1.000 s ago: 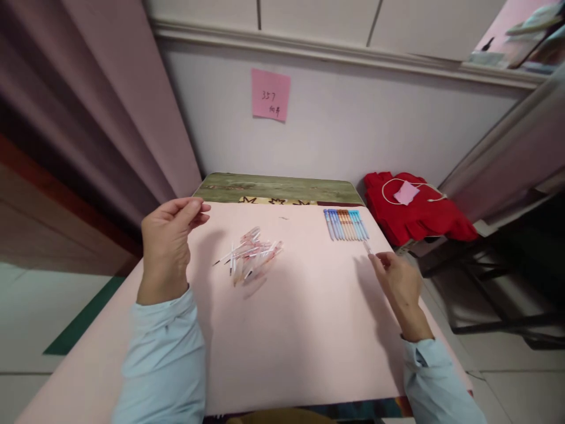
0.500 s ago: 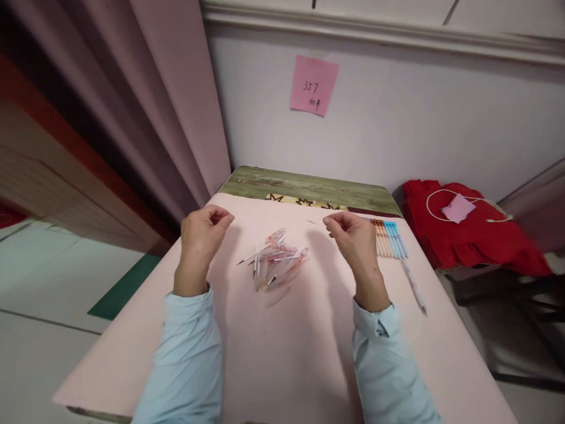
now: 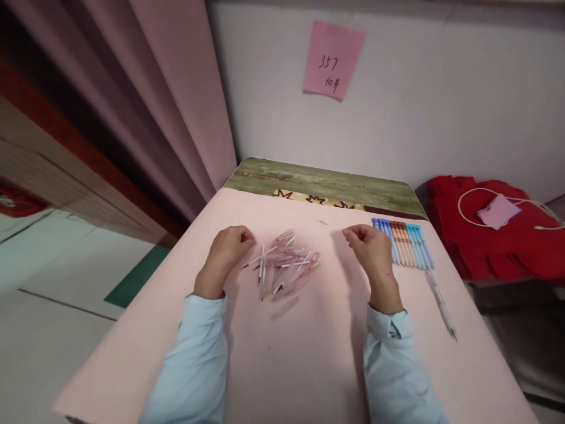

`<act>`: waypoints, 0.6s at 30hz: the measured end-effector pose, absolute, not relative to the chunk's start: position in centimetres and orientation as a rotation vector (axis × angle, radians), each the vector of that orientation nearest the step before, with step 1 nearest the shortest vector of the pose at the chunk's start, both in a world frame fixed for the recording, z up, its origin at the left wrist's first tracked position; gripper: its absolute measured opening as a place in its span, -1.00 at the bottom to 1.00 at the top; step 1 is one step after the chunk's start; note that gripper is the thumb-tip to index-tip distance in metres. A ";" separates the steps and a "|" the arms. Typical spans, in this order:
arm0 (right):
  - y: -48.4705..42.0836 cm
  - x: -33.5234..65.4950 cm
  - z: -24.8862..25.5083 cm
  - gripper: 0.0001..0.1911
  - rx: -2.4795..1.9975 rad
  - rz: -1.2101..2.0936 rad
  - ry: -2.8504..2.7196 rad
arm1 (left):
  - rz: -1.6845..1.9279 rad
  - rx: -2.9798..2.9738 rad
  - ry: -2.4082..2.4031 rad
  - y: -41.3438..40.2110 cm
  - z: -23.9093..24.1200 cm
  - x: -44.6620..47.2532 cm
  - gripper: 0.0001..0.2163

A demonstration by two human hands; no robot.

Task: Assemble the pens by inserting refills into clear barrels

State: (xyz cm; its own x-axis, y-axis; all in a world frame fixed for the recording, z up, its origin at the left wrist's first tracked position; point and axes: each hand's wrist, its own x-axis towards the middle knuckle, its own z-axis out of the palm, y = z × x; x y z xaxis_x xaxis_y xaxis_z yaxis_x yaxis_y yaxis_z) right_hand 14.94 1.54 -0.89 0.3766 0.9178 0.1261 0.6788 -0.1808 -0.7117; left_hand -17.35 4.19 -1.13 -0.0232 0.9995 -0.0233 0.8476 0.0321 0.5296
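Note:
A loose heap of clear pen barrels and thin white refills (image 3: pixel 286 265) lies on the pink tabletop covering. My left hand (image 3: pixel 230 250) hovers just left of the heap, thumb and fingertips closed together with nothing visible in them. To the right of the heap is my right hand (image 3: pixel 369 244), its fingers likewise curled and pinched with nothing visible between them. Close beyond it, a tidy row of pen parts (image 3: pixel 402 244) in dark blue, orange-brown and light blue lies side by side. One clear pen (image 3: pixel 441 306) rests below that row, its tip pointing toward me.
The pink covering (image 3: pixel 291 371) spreads over a green wood-patterned table (image 3: pixel 326 176) against the wall. A pink note (image 3: pixel 334 59) sticks to the wall. At right, a red cloth (image 3: pixel 468 247) carries a white cable and a pink paper (image 3: pixel 498 211). A curtain (image 3: pixel 185 88) hangs at left.
The view has tilted down and shifted. My left hand has come lower and nearer the heap. The right hand stays pinched on the other side. The heap and the pen row look unchanged.

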 end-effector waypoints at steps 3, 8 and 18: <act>1.7 15.8 -1.3 -0.72 -1.994 0.415 -1.368 | 0.362 1.829 1.917 4.3 -2.2 -16.6 -0.84; 1.7 15.0 -1.1 -0.71 -2.019 0.431 -1.411 | 0.276 1.772 1.958 4.1 -2.7 -14.9 -0.80; 1.4 13.9 -0.1 -0.73 -1.935 0.497 -1.416 | 0.497 1.729 2.056 3.9 -1.4 -14.5 -0.83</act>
